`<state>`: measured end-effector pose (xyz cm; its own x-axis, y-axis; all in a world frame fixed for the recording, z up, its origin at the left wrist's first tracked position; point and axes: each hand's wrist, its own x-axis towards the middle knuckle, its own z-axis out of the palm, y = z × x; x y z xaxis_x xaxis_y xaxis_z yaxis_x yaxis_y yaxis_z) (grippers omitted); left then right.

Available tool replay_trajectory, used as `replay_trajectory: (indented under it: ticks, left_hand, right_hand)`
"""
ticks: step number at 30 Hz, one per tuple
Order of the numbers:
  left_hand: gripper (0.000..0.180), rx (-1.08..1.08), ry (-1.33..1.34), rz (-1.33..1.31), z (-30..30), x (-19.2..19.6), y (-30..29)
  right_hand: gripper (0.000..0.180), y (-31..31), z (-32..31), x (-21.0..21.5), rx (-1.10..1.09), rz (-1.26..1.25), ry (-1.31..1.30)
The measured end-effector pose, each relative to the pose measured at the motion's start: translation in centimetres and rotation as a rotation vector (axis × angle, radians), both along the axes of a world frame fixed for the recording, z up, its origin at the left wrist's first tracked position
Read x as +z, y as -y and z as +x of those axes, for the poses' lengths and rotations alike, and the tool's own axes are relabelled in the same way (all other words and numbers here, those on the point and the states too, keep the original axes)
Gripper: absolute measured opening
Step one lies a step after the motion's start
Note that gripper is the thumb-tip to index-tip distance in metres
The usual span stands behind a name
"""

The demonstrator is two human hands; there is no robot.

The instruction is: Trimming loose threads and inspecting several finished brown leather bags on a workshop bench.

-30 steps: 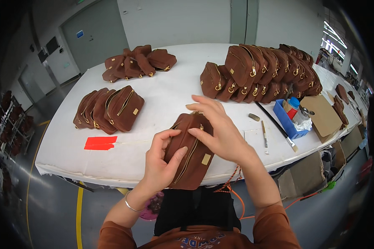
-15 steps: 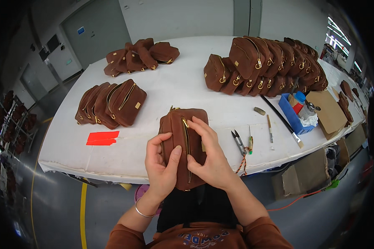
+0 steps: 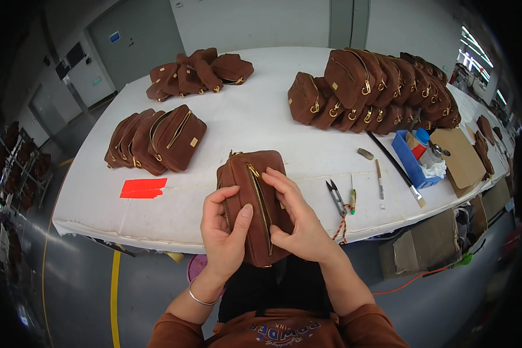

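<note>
Over the near bench point(image 3: 156, 214) edge, the brown pouch point(image 3: 255, 203) sits between both hands, left hand point(image 3: 226, 235) and right hand point(image 3: 298, 223) gripping its sides, fingers curled.

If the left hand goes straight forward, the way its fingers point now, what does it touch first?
The left hand already grips the brown pouch, so that comes first. Past it, the fingers point up the white table, probably across bare cloth; depth is unclear.

Bright, even light; edges bend, perhaps darkened.
</note>
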<state>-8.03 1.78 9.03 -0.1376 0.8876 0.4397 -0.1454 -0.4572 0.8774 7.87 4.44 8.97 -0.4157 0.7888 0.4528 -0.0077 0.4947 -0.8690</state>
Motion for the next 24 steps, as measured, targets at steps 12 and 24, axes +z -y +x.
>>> replay_trajectory:
  ticks: [12,24]
  left_hand:
    - [0.037,0.000,0.021,-0.049,-0.1,0.2,0.5]
    - [0.035,-0.031,0.002,-0.051,-0.1,0.7,1.6]
  right_hand:
    - [0.079,0.7,-0.8,1.2,-0.192,0.099,0.187]
    - [0.077,0.2,0.0,2.0,-0.154,0.037,0.148]
